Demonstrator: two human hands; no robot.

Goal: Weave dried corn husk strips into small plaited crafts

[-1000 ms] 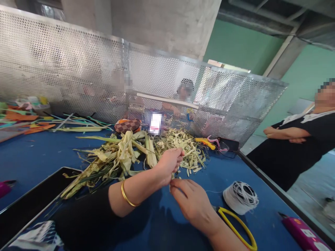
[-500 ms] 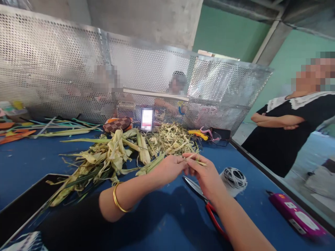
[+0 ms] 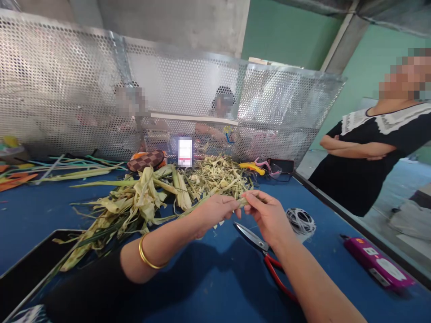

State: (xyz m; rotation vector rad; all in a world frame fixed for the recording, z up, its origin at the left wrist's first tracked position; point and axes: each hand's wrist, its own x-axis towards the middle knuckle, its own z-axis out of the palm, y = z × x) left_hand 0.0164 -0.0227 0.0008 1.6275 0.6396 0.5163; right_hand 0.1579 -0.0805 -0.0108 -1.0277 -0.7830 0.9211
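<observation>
My left hand (image 3: 218, 211) and my right hand (image 3: 267, 215) meet above the blue table, pinching a pale green strip of corn husk (image 3: 243, 202) between their fingertips. Just beyond them lies a heap of shredded husk (image 3: 218, 177). Larger dried corn husks (image 3: 144, 193) spread out to the left of my left hand. Beneath my right forearm rest red-handled scissors (image 3: 254, 237), blades pointing away from me. A roll of white-grey string (image 3: 301, 222) sits right of my right hand.
Behind the table (image 3: 202, 287) stands a perforated metal screen (image 3: 188, 80), with people beyond it. A lit phone (image 3: 185, 151), a checkered pouch (image 3: 146, 160) and a yellow tool (image 3: 252, 168) line the back. A purple box (image 3: 377, 262) lies right. A person (image 3: 363, 166) stands with folded arms.
My fingers have shifted on the husk strip, and more of its pale green surface shows between my hands. The view has turned slightly; the table items have stayed put.
</observation>
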